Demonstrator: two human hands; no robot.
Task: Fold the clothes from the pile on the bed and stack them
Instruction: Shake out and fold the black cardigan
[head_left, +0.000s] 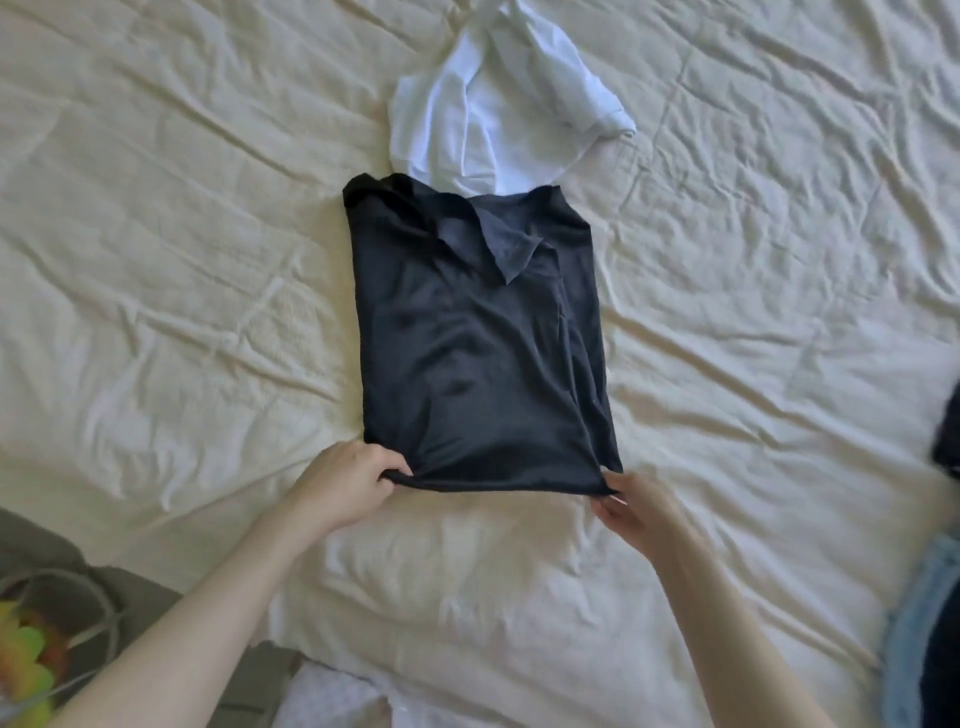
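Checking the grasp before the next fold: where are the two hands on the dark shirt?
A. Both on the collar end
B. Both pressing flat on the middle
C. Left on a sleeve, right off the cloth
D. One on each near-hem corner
D: the left hand and right hand each pinch a corner of the dark shirt at its near hem, fingers curled on the cloth.

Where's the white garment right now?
In the head view, the white garment lies crumpled at top centre of the bed sheet, just beyond the far edge of the dark shirt, which overlaps its near end.
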